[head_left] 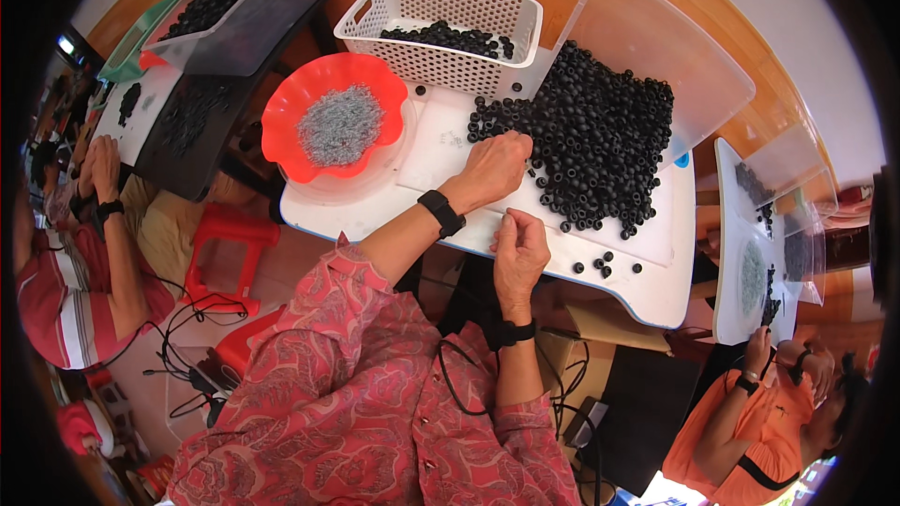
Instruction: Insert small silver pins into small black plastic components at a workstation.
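My left hand [492, 167] is closed, its fingers curled at the left edge of a large heap of small round hollow black plastic pieces [600, 136]. Whatever those fingers hold is hidden. Just nearer to me, my right hand [521, 253] is pinched, thumb against fingers, over the table's front edge; anything in the pinch is too small to make out. To the left, a red wavy-rimmed bowl [277, 122] holds many tiny silvery metal pieces [339, 126]. A few more silvery bits [451, 139] lie on the white table [412, 211] left of my left hand.
A white perforated basket [441, 70] with black pieces stands at the back. A tilted clear plastic bin [694, 66] backs the heap. Several loose black pieces [606, 271] lie near the front right edge. A red stool [230, 253] stands left. Other people sit at tables on both sides.
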`<state>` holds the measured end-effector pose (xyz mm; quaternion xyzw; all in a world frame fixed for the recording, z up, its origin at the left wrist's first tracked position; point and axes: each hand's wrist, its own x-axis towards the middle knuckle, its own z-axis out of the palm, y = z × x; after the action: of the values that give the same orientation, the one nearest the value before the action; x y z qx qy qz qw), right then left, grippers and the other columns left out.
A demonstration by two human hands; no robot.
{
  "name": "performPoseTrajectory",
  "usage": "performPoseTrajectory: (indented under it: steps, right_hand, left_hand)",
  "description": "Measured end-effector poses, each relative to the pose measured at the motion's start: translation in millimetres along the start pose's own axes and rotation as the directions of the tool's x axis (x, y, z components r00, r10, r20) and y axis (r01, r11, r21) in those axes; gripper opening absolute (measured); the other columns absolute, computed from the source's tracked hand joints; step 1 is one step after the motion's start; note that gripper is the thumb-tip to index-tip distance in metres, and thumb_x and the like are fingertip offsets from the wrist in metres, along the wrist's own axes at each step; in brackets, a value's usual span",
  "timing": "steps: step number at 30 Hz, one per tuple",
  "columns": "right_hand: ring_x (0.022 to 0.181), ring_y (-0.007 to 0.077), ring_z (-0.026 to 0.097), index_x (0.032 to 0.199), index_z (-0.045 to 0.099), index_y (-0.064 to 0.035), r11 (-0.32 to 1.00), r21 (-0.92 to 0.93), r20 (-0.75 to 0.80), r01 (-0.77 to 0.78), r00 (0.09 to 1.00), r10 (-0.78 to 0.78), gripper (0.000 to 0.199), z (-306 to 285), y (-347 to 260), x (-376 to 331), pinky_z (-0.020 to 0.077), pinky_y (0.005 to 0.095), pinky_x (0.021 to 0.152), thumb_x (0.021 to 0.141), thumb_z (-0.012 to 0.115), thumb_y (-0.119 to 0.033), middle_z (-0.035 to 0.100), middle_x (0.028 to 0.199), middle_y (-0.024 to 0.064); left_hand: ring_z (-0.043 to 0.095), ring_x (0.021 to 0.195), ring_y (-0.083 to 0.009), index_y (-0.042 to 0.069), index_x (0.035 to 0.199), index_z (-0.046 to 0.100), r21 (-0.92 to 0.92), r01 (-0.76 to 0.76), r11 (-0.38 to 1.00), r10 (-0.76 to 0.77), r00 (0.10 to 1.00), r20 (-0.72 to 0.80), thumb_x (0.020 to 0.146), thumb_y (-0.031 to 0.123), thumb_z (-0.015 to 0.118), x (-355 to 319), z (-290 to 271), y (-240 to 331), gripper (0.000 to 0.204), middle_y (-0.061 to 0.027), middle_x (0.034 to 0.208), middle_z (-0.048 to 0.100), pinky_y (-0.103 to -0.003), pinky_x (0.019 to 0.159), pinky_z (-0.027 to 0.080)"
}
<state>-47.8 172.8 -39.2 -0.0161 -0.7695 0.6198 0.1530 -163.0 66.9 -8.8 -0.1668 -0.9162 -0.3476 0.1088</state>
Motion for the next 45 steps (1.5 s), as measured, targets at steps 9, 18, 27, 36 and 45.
performPoseTrajectory:
  steps: [9,18,27,36,45]
  right_hand:
    - [0.062,0.0111,0.06,0.099,0.064,0.0023,0.999,-0.034,0.006,0.017,1.0,-0.017,0.01,0,-2,0,0.0513,0.025,0.05,0.092,0.061,-0.005,0.059,0.081,0.0061]
    - [0.062,0.0112,0.06,0.099,0.063,0.0026,0.999,-0.028,-0.001,0.019,1.0,-0.019,0.01,0,-2,-1,0.0518,0.0242,0.05,0.093,0.06,-0.005,0.059,0.083,0.0064]
    - [0.063,0.0101,0.06,0.099,0.063,0.0019,1.0,-0.026,-0.005,-0.015,1.0,0.015,0.01,2,-5,-2,0.0514,0.0239,0.05,0.093,0.06,-0.005,0.06,0.083,0.0058]
    - [0.063,0.0092,0.059,0.099,0.063,0.0014,0.998,-0.052,0.008,-0.032,0.999,0.033,0.009,3,-6,-3,0.0507,0.0233,0.052,0.093,0.06,-0.005,0.06,0.08,0.0048]
    - [0.066,0.0081,0.059,0.1,0.064,0.0003,0.998,-0.032,0.019,-0.062,0.998,0.063,0.01,5,-7,-4,0.0495,0.022,0.054,0.093,0.062,-0.007,0.061,0.079,0.003]
  left_hand:
    - [0.062,0.087,-0.0348,0.001,0.095,0.068,-0.135,-0.063,0.989,0.065,0.998,0.012,0.077,0.002,0.057,-26,-9,-10,0.021,-0.0169,0.094,0.064,-0.042,0.077,0.05]
    - [0.061,0.072,-0.013,0.002,0.107,0.069,-0.571,0.213,0.793,-0.162,0.977,0.139,0.091,0.007,0.058,-45,-32,-4,0.02,-0.0074,0.089,0.063,-0.027,0.064,0.052]
    - [0.064,0.078,-0.0105,-0.004,0.121,0.059,-0.911,0.401,-0.099,-0.182,0.893,0.412,0.098,0.007,0.054,-83,-44,-17,0.027,-0.0107,0.103,0.066,-0.026,0.073,0.057]
    - [0.067,0.098,-0.0179,-0.003,0.126,0.054,-0.919,0.181,-0.35,-0.205,0.942,0.264,0.098,0.007,0.053,-120,-34,-21,0.029,-0.012,0.111,0.064,-0.034,0.089,0.058]
    - [0.068,0.097,-0.0215,-0.001,0.125,0.055,-0.905,0.195,-0.377,-0.207,0.935,0.288,0.099,0.008,0.051,-129,-30,-27,0.027,-0.0125,0.105,0.066,-0.037,0.088,0.058]
